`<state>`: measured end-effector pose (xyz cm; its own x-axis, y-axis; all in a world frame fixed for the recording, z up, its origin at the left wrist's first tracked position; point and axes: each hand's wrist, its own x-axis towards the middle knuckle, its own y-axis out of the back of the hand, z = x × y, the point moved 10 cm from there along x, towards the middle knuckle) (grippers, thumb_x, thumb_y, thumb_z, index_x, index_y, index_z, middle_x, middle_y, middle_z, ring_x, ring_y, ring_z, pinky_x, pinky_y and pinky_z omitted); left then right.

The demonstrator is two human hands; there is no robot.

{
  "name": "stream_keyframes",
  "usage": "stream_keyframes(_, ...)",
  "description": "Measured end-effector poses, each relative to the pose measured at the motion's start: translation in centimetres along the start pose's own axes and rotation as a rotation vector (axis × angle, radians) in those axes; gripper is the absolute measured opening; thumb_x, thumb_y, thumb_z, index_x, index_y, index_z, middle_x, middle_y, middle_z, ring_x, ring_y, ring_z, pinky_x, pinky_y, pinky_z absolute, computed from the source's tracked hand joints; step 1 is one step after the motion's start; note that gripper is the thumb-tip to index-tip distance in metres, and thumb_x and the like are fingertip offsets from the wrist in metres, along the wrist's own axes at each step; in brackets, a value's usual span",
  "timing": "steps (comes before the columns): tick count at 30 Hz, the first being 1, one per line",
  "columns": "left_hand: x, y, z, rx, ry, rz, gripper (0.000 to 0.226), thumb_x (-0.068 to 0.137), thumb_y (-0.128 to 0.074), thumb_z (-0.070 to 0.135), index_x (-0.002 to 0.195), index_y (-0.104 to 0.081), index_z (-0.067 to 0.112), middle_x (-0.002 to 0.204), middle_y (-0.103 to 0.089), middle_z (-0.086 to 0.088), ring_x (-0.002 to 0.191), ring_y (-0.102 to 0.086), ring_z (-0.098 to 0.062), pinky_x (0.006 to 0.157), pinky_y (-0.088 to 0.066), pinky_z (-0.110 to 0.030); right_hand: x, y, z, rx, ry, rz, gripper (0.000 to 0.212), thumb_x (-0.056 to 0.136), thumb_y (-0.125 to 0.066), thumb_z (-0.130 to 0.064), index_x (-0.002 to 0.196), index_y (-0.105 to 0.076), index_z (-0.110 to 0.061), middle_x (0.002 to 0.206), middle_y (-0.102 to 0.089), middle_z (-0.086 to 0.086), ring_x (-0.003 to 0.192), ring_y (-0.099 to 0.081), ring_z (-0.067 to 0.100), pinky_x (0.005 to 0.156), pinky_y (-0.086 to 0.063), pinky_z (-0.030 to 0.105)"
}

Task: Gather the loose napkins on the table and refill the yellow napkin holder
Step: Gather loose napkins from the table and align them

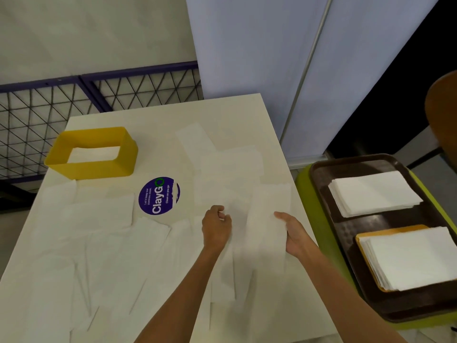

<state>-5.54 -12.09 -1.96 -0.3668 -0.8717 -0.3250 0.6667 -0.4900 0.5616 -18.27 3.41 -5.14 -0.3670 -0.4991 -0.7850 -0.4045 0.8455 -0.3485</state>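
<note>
Several loose white napkins lie scattered over the white table. The yellow napkin holder stands at the far left of the table, open at the top, with a few white napkins low inside. My left hand is curled, pinching the left edge of a napkin near the table's right side. My right hand grips the same napkin's right edge, lifting it slightly off the other sheets.
A purple round sticker marks the table's middle. To the right, a brown tray on a green seat carries two neat napkin stacks. A wire-mesh fence runs behind the table, a chair back at far right.
</note>
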Motion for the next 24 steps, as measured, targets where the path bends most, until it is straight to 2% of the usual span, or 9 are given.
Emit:
stream_keyframes(3,2.7,1.3,0.0,0.028,-0.014,0.017,0.028,0.089,-0.053,0.008,0.117,-0.055,0.004,0.108,-0.062,-0.014,0.085,-0.054,-0.015,0.079,-0.042,-0.023,0.9,-1.0,-0.9,-0.01,0.004,0.015,0.023,0.093,-0.047,-0.011,0.114,-0.054,-0.004,0.094,-0.064,0.013,0.085,-0.061,0.027,0.072,-0.049,0.038)
stream_keyframes(9,9.2,3.5,1.2,0.06,-0.044,0.038,0.027,0.088,-0.054,0.007,0.115,-0.055,0.002,0.106,-0.062,-0.018,0.093,-0.061,-0.028,0.077,-0.043,-0.027,3.1,-3.2,-3.2,-0.035,0.024,0.04,0.016,0.093,-0.048,-0.015,0.101,-0.058,-0.006,0.09,-0.063,0.012,0.081,-0.06,0.027,0.068,-0.047,0.038)
stream_keyframes(15,16.0,4.8,3.7,0.137,-0.132,0.038,0.03,0.089,-0.055,0.01,0.118,-0.053,0.003,0.112,-0.059,-0.017,0.098,-0.059,-0.027,0.077,-0.038,-0.023,5.8,-6.1,-6.3,-0.048,0.06,0.045,0.015,0.093,-0.048,-0.015,0.095,-0.061,-0.009,0.088,-0.065,0.01,0.079,-0.061,0.025,0.068,-0.048,0.037)
stream_keyframes(18,18.8,4.0,4.9,0.201,-0.213,-0.024,0.034,0.088,-0.056,0.011,0.121,-0.051,0.004,0.118,-0.056,-0.015,0.105,-0.057,-0.027,0.081,-0.037,-0.022,7.4,-6.9,-7.2,-0.045,0.073,0.054,0.015,0.092,-0.049,-0.016,0.098,-0.061,-0.009,0.089,-0.065,0.009,0.081,-0.061,0.025,0.07,-0.049,0.036)
stream_keyframes(24,21.4,0.9,6.6,0.369,-0.394,-0.188,0.049,0.085,-0.058,0.017,0.131,-0.045,0.008,0.133,-0.045,-0.008,0.123,-0.043,-0.024,0.095,-0.039,-0.028,9.3,-7.3,-8.0,-0.028,0.066,0.096,0.013,0.092,-0.05,-0.017,0.089,-0.061,-0.01,0.081,-0.063,0.007,0.075,-0.059,0.023,0.068,-0.046,0.034)
